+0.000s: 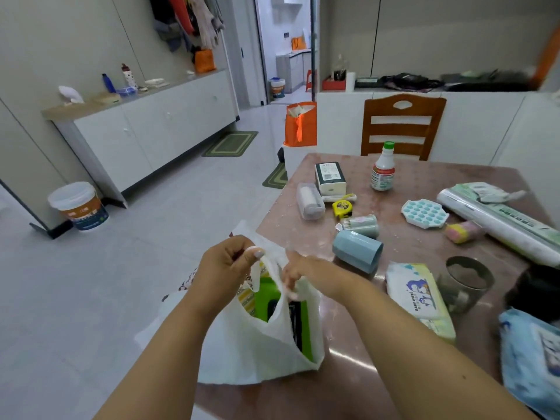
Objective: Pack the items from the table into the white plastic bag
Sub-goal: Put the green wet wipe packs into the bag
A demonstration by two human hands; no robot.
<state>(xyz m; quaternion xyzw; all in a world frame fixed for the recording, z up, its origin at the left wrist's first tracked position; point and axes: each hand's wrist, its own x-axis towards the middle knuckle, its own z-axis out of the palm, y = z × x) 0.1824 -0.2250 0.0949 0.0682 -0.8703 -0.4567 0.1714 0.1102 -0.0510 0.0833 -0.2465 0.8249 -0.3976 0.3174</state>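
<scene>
Both forearms are bare, no sleeves in view; the left hand [225,262] thumbnail is pale and glossy.

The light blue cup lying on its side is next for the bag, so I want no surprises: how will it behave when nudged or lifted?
The light blue cup lies on its side on the glossy table, so a nudge could roll it. It looks like empty plastic, probably light and rigid. Its smooth wall may be slippery.
</scene>
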